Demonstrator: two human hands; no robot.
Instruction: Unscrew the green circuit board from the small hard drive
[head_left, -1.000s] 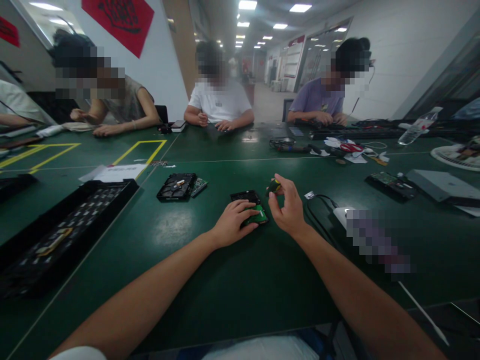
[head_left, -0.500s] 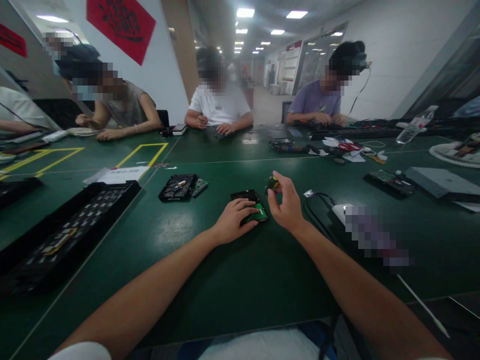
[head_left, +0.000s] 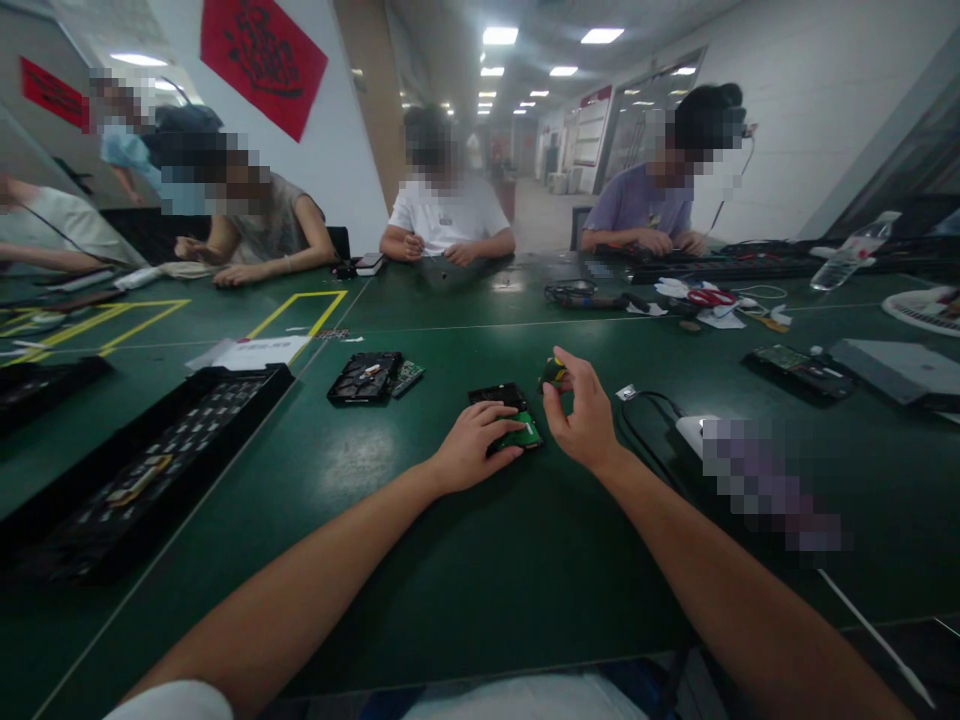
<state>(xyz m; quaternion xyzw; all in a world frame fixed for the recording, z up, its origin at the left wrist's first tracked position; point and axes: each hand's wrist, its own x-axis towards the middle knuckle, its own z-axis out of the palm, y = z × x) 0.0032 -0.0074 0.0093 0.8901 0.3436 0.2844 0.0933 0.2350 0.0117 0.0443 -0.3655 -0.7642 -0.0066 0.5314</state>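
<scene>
A hard drive (head_left: 532, 432) with a green circuit board lies on the table in front of me. Across its top and left side my left hand (head_left: 480, 447) holds it down, with the fingers spread over the board and the thumb along the near edge. Just to the right, my right hand (head_left: 583, 410) pinches the black-and-yellow handle of what looks like a screwdriver (head_left: 553, 374) in its fingertips. No shaft can be made out. Farther left are an opened black drive case (head_left: 365, 378) and a loose circuit board (head_left: 408, 379).
At left stands a long black tray (head_left: 247, 385) of small parts beside a white paper (head_left: 274, 351). A cable (head_left: 637, 425) and a white device (head_left: 694, 435) lie to my right. Another drive (head_left: 799, 372) and a grey box (head_left: 896, 370) sit farther right. Several people work across the table.
The whole view has shifted slightly right and down as my head turned. Both hands keep about the same place relative to the hard drive, and the holds look unchanged.
</scene>
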